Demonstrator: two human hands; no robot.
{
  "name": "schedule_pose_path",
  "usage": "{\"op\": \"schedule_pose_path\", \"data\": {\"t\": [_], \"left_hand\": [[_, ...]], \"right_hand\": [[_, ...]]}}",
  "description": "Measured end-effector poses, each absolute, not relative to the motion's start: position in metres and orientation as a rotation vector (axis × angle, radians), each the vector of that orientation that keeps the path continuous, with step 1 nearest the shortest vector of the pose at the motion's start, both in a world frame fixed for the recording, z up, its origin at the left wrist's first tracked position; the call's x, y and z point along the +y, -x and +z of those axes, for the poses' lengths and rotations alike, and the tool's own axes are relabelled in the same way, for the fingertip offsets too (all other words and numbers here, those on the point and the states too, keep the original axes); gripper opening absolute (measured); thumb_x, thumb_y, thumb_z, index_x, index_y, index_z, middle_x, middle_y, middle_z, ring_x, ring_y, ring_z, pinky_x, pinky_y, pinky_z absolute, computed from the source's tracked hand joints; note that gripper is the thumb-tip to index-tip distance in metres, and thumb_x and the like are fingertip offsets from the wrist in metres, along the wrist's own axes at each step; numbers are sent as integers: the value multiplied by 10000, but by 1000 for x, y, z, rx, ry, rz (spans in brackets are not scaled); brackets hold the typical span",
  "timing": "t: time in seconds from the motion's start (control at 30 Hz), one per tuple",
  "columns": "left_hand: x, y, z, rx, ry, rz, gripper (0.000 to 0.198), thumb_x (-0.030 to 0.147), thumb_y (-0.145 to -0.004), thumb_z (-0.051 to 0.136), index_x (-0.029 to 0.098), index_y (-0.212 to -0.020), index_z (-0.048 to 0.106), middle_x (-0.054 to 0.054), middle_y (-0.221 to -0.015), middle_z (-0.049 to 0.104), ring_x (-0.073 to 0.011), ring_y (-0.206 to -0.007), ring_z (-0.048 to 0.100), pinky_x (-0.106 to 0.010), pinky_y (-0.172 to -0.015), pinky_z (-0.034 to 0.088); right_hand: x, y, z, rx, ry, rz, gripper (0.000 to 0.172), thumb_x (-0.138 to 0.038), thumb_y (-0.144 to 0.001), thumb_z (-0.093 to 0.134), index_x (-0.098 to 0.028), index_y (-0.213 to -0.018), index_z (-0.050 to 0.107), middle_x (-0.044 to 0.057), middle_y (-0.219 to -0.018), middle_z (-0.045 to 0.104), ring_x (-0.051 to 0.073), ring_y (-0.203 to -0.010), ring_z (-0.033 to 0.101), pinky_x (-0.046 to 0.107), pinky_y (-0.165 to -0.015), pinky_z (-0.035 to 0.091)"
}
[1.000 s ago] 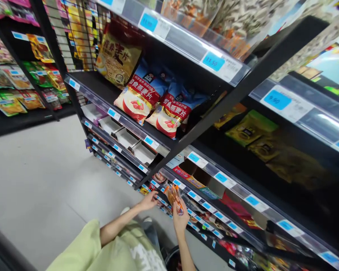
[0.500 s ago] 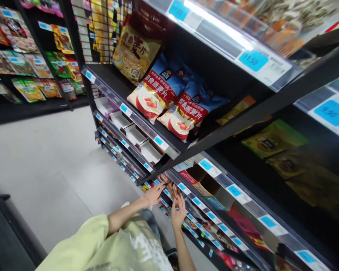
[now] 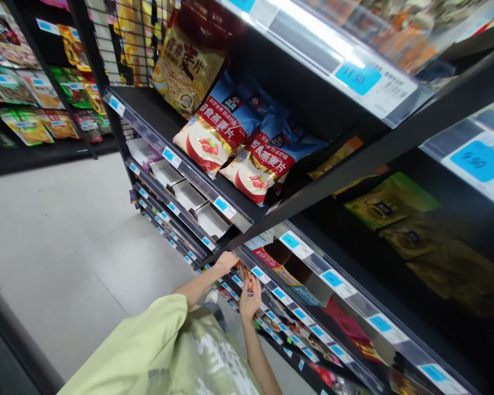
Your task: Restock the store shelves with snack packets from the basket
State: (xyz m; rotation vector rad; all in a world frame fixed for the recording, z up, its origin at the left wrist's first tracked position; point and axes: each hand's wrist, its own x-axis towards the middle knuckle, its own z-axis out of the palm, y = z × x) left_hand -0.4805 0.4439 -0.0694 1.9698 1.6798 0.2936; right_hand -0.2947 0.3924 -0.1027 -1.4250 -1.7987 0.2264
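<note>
Shifted nearer black post (image 3: 333, 180): left hand (image 3: 226, 262), hold unclear; right hand (image 3: 250, 302), clamped on orange packet (image 3: 247, 278); handling step, calling for steadiness.

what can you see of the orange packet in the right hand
The packet is small, orange and brown, in what looks like shiny plastic. The right hand grips its near end; the rest slants away beside a price-tagged shelf edge. That hand hides part of it; any print is unreadable.

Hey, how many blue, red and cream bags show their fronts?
2: one blue, red and cream plastic bag beside the golden plastic bag, and another nearer the black post. Blue packaging behind suggests hidden ones.
</note>
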Motion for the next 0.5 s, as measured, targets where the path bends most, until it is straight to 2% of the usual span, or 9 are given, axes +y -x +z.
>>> {"op": "schedule_pose_path", "data": {"t": [0.1, 0.23, 0.33, 0.4, 0.5], "left_hand": [[450, 473, -72, 1686, -1944, 237, 224, 14, -784, 601, 103, -979, 668, -192, -1009, 689, -316, -1017, 641, -423, -884, 489], [439, 464, -84, 1719, -1935, 240, 582, 21, -695, 691, 82, -1259, 564, -245, -1295, 583, -365, -1249, 500, -493, -1038, 383], [424, 464, -97, 1751, -1897, 236, 767, 44, -664, 732, 21, -1374, 445, -279, -1303, 558, -379, -1264, 467, -491, -1060, 356], [414, 465, -106, 1769, -1863, 235, 764, 61, -684, 722, 8, -1386, 426, -269, -1297, 561, -385, -1254, 465, -470, -1032, 383], [403, 463, -114, 1779, -1827, 255, 701, 64, -719, 686, 58, -1381, 453, -231, -1366, 518, -381, -1253, 453, -449, -998, 409]], "right_hand": [[397, 292, -104, -1829, 1429, 292, 480, -481, -954, 514, -91, -1163, 699, 228, -1206, 677, 315, -1099, 658, 454, -960, 510], [399, 283, -103, -1867, 1423, 345, 480, -503, -951, 507, -111, -1150, 702, 212, -1189, 687, 302, -1089, 655, 452, -956, 506], [396, 281, -100, -1840, 1428, 322, 494, -528, -943, 511, -110, -1107, 718, 221, -1207, 676, 306, -1091, 656, 452, -936, 518], [394, 282, -98, -1798, 1438, 304, 512, -542, -935, 521, -97, -1092, 721, 231, -1192, 679, 314, -1083, 660, 455, -929, 524], [395, 283, -95, -1734, 1467, 287, 556, -571, -917, 537, -74, -1090, 715, 245, -1129, 696, 338, -1061, 667, 473, -926, 521]]}}
